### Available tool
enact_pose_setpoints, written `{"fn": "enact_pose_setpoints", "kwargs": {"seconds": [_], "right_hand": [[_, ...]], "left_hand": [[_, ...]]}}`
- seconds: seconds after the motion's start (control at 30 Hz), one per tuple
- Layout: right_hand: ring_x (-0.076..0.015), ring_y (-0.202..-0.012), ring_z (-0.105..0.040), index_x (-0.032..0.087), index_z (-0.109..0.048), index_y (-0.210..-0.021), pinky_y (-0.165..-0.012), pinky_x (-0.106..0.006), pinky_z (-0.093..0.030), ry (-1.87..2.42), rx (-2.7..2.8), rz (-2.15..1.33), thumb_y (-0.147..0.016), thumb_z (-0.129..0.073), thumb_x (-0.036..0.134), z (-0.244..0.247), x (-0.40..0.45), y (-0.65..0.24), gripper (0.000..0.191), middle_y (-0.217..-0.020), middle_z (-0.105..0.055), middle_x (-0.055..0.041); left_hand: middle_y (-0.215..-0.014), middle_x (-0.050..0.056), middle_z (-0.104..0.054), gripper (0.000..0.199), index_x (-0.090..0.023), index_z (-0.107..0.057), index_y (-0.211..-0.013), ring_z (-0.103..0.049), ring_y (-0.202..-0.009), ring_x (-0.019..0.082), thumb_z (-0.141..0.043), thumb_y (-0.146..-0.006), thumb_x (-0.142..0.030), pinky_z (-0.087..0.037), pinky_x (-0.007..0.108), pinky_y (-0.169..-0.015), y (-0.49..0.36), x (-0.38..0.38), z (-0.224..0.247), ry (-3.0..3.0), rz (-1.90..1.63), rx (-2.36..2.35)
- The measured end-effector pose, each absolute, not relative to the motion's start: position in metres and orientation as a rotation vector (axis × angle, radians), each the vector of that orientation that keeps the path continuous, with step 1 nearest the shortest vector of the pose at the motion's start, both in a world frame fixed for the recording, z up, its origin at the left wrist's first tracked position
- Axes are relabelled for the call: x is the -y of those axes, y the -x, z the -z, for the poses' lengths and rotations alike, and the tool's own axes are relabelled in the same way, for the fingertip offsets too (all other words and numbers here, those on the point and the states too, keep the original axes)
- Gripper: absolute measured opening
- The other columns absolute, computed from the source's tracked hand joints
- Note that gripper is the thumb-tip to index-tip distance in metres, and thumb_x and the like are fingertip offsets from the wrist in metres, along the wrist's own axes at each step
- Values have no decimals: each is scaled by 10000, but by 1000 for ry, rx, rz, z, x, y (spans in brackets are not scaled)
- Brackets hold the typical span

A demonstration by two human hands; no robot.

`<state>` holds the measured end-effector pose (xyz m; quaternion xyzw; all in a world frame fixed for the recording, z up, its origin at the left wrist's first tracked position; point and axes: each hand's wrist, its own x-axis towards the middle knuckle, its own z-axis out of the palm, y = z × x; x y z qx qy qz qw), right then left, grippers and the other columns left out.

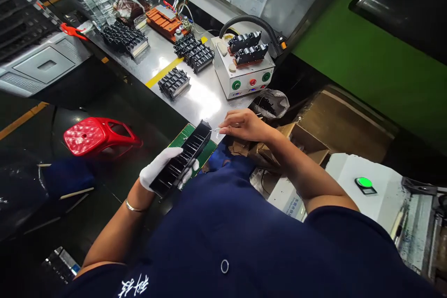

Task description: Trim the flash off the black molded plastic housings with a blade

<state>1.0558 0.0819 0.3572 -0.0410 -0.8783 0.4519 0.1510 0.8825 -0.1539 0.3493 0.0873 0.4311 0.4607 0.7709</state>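
Metal bench (204, 102) from 10 to 12 o'clock, white control box (244, 77) near 1. Ribbed black part (183, 162) at 8 o'clock, over green board (185, 134), gripped by gloved left hand (157, 166), thumb over near wall, fingers round other. Bare right hand (244, 125) pinching slim pale tool (215, 129), tip at part's far end; contact unclear. Probably best: left grip steady, tool moves small and light. Plastic sack (282, 98) at 2 o'clock, thin dark pieces inside. Cardboard box (314, 143) at 3, contents unclear.
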Motion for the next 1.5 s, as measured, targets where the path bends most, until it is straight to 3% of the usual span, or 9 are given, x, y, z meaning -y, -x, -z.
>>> {"fn": "enact_pose_setpoints", "kwargs": {"seconds": [0.33,0.57,0.7,0.93,1.07,1.17,1.37,1.5], "right_hand": [[-90,-661,-580,136,-763,-823,-618,-231,-406,-21,2693,-1370,-844,-690,410,-364,-97,-1052,285,-760,-681,-43],[-76,-630,-550,124,-758,-841,-594,-217,-399,-180,2718,-1535,-851,-684,411,-375,-94,-1059,297,-726,-663,-33],[-85,-650,-563,134,-761,-846,-606,-228,-397,-154,2785,-1565,-848,-683,425,-371,-95,-1057,301,-737,-665,-31],[-97,-636,-549,178,-765,-808,-603,-253,-407,-27,2681,-1476,-820,-693,476,-355,-90,-1052,307,-732,-663,-22],[-105,-647,-550,183,-729,-791,-611,-255,-427,399,2193,-1427,-825,-628,584,-335,-70,-1048,415,-735,-660,-19],[-98,-581,-517,165,-698,-778,-573,-244,-404,664,2018,-1376,-864,-537,622,-329,-54,-1045,493,-661,-626,-6],[-90,-543,-450,153,-641,-679,-555,-236,-309,714,2419,-1168,-956,-426,480,-340,-35,-1043,479,-575,-555,3],[-76,-506,-363,163,-544,-581,-541,-241,-251,791,2551,-1084,-973,-415,420,-344,-29,-1042,486,-536,-496,17]], "left_hand": [[-730,80,-669,453,-92,-638,-1009,-576,-464,146,-571,-815,-496,-470,235,-364,-890,158,-359,-274,-867,-886],[-673,100,-650,506,-47,-690,-815,-552,-440,125,-548,-816,-533,-437,206,-347,-892,162,-361,-237,-903,-956],[-669,92,-662,485,-69,-691,-873,-547,-427,134,-573,-790,-532,-421,223,-345,-890,162,-361,-246,-844,-934],[-603,93,-646,486,-96,-682,-813,-531,-425,141,-567,-767,-566,-377,235,-364,-891,159,-359,-222,-781,-948],[-608,91,-625,539,-90,-652,-765,-496,-393,123,-514,-767,-611,-367,238,-350,-897,152,-360,-265,-857,-919],[-590,58,-608,464,-118,-615,-807,-534,-435,140,-526,-815,-573,-405,237,-381,-899,148,-356,-284,-898,-984],[-762,9,-631,312,-189,-563,-964,-555,-529,113,-615,-841,-471,-449,228,-465,-898,145,-350,-351,-1014,-1108],[-740,-6,-610,269,-190,-563,-980,-540,-567,107,-616,-858,-425,-457,227,-534,-899,141,-356,-442,-1053,-1112]]}}
